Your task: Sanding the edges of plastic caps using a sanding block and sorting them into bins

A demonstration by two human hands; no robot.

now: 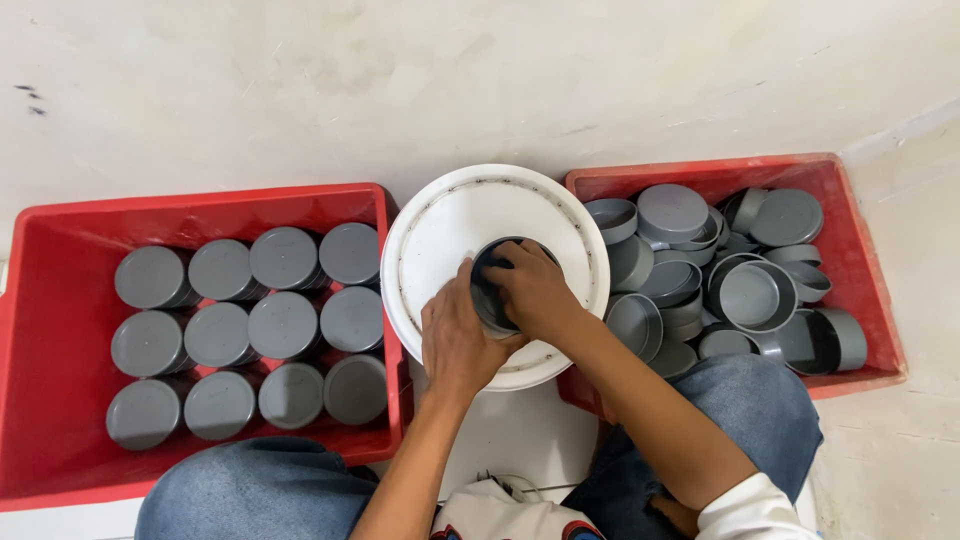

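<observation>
Grey cap (497, 290): round, flat-topped plastic pipe-end cap, dark grey, matte. Located at the centre of the view on a white bucket lid (440, 235), slightly toward 5 o'clock of the lid's middle. Mostly covered by both hands; only the rim arc at 10 to 12 o'clock and part of the dark inner wall show, so whether it lies open side up cannot be fully told.

Handling, as a judgement: rigid moulded plastic, light, unlikely to dent or break; the smooth wall may be a little slippery. Best taken by the outer side wall, thumb opposite fingers, or across the rim.

Left hand (455, 335): at 7 o'clock of the cap, fingers curled against its side wall, pressed on it. Right hand (535, 290): over the cap from 3 o'clock, fingers bent over the top edge and closed on it. Both hands clasp the same piece.

White bucket lid: round, raised outer rim, upside of a pail between two crates; serves as the work surface.

Left red crate (60, 300), at 9 o'clock: twelve grey capped pieces (283, 325) standing upright in three tidy rows of four, flat tops up, touching one another.

Right red crate (860, 270), at 3 o'clock: loose grey caps (750, 295) heaped at all angles, some open side up, some nested.

Blue jeans (250, 490), at 6 o'clock: knees to either side of the pail. Pale floor (300, 80) beyond, at 12 o'clock.
</observation>
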